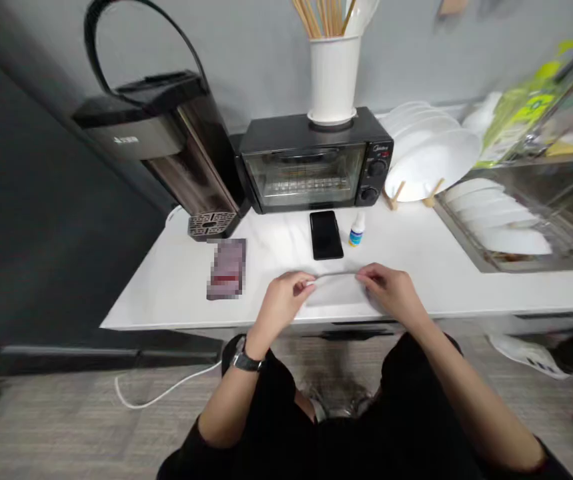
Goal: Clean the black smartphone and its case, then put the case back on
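1. From where I stand, the piece in work is a thin white sheet [337,291], close to the near edge of the surface [166,300], straight in front of the seated person. Paper or cloth, I can't tell.

2. The left hand [286,297] grasps the sheet's left end, thumb and fingertips pinched together near its upper corner.

3. The right hand [391,291] grips the other end in much the same way, so the sheet spans the gap between the two hands.

4. As for progress, I'd judge the sheet is taken up and spread out, with both ends under control. Its far edge shows as a faint grey line, slightly bowed; whether that is a fold or just the rim, I can't make out.

5. Neither end has been let go, so the handling looks unfinished to me. How much remains, I couldn't say.

6. Nearby things appear uninvolved: a black phone [326,235] lies just beyond the sheet, a small white bottle [357,229] stands beside it, and a mauve packet [227,270], partly blurred, lies off to the left.
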The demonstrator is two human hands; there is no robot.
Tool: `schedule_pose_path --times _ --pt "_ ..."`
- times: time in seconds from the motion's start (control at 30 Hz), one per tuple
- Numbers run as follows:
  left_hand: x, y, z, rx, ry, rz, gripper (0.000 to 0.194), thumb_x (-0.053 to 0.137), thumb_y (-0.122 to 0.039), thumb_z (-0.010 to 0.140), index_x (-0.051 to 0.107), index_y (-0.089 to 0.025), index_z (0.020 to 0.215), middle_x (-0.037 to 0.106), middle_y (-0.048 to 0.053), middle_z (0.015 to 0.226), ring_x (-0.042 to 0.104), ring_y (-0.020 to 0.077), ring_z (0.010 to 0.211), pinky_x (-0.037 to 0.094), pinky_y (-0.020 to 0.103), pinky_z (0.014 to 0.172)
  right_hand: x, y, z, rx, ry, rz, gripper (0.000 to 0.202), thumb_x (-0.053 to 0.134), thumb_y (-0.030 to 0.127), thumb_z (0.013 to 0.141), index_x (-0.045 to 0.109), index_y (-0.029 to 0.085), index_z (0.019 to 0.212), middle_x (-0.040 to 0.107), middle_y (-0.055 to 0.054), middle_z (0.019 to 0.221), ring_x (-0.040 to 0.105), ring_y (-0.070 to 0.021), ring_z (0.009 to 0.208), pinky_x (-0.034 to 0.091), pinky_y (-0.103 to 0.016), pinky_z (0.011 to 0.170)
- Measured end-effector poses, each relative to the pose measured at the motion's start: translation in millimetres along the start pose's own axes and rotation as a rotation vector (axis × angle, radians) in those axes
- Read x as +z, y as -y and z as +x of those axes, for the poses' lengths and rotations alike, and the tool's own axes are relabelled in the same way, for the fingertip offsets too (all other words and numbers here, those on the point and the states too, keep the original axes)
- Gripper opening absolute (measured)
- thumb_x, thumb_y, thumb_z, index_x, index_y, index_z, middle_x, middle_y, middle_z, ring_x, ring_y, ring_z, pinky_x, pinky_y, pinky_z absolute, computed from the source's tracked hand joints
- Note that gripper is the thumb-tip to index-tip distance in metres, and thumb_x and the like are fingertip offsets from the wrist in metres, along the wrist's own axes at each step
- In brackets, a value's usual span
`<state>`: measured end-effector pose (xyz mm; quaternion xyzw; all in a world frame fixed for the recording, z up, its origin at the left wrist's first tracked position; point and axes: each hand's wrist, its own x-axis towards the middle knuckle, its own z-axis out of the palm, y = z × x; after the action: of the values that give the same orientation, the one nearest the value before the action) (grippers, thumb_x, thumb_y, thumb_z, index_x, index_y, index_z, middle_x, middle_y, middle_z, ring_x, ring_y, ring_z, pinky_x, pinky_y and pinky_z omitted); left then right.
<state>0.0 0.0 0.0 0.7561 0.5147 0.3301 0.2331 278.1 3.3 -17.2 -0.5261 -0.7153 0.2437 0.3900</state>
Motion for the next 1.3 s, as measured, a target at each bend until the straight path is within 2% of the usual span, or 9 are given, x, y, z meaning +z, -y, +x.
schedule_pose_path --times 0.1,0.2,0.3,0.4,0.7,0.83,0.97,1.17,1.3 --pt "-0.6 2.7 2.9 0.013 -0.013 0.031 0.006 0.073 -0.022 0.095 0.078 -0.021 0.091 0.076 -0.002 0.079 0.068 0.014 0.069 0.05 0.025 0.067 3.0 1.0 5.4 -0.03 -0.02 0.015 0.015 0.065 0.036 0.098 0.072 0.024 0.097 0.078 -0.002 0.092 0.071 -0.0197 0.078 0.054 -0.033 0.074" --pt "-4.2 2.8 11.5 0.073 -0.041 0.053 0.013 0.071 -0.025 0.097 0.08 -0.021 0.089 0.078 0.002 0.083 0.07 0.0181 0.076 0.053 0.031 0.074 4.2 6.5 11.1 -0.081 -0.061 0.034 0.013 0.065 0.035 0.098 0.072 0.024 0.099 0.078 -0.005 0.105 0.073 -0.0233 0.098 0.055 -0.037 0.09" --pt "-11.5 -1.4 18.4 0.158 -0.097 0.045 0.016 0.066 -0.026 0.101 0.082 -0.022 0.101 0.081 0.005 0.109 0.072 0.0221 0.099 0.055 0.038 0.094 0.8 17.4 11.9 -0.135 -0.117 0.056 0.012 0.064 0.034 0.1 0.071 0.025 0.101 0.076 -0.006 0.109 0.071 -0.0239 0.105 0.054 -0.04 0.097" --pt "-20.1 -6.8 9.6 0.225 -0.138 0.03 0.019 0.065 -0.025 0.102 0.081 -0.025 0.113 0.077 0.005 0.128 0.068 0.0221 0.112 0.054 0.041 0.101 -7.6 28.3 0.0 -0.183 -0.146 0.072 0.009 0.063 0.03 0.101 0.07 0.026 0.105 0.075 -0.006 0.111 0.07 -0.0233 0.108 0.053 -0.041 0.1" --pt "-24.8 -2.4 -62.0 0.395 0.077 0.076 0.029 0.068 -0.013 0.098 0.076 -0.029 0.122 0.071 0.004 0.136 0.06 0.0225 0.128 0.053 0.044 0.109 -17.5 31.5 -58.4 -0.299 0.206 -0.009 0.005 0.066 0.024 0.098 0.069 0.026 0.101 0.073 -0.006 0.123 0.066 -0.0236 0.119 0.055 -0.042 0.102" --pt "-27.4 -4.1 -61.6 0.431 0.141 0.099 0.025 0.067 -0.016 0.099 0.076 -0.028 0.12 0.068 0.003 0.142 0.059 0.0232 0.135 0.049 0.048 0.116 -10.9 31.7 -51.9 -0.271 0.158 -0.096 0.019 0.057 0.028 0.104 0.068 0.027 0.119 0.072 -0.007 0.132 0.065 -0.0231 0.127 0.055 -0.044 0.108" --pt "-30.1 -4.1 -57.1 0.442 0.194 0.109 0.025 0.066 -0.019 0.101 0.075 -0.029 0.122 0.068 0.002 0.144 0.061 0.0224 0.137 0.045 0.052 0.122 0.2 28.7 -37.9 -0.268 0.147 -0.253 0.031 0.055 0.033 0.105 0.063 0.027 0.135 0.071 -0.007 0.139 0.065 -0.0274 0.131 0.044 -0.06 0.119" --pt "-24.8 -2.2 -54.8 0.451 0.187 0.101 0.027 0.064 -0.02 0.102 0.075 -0.028 0.125 0.069 0.004 0.142 0.061 0.0227 0.136 0.05 0.05 0.118 13.4 24.4 -24.2 -0.218 0.127 -0.372 0.026 0.052 0.025 0.103 0.063 0.023 0.126 0.067 -0.01 0.144 0.063 -0.029 0.133 0.034 -0.065 0.124" --pt "-23.7 -5.0 -47.2 0.437 0.21 0.128 0.03 0.069 -0.035 0.1 0.072 -0.028 0.129 0.066 0.005 0.147 0.058 0.025 0.14 0.049 0.049 0.119 14.8 25.3 -22.6 -0.216 0.142 -0.42 0.026 0.053 0.024 0.101 0.062 0.024 0.126 0.065 -0.009 0.145 0.062 -0.0283 0.134 0.035 -0.062 0.125"
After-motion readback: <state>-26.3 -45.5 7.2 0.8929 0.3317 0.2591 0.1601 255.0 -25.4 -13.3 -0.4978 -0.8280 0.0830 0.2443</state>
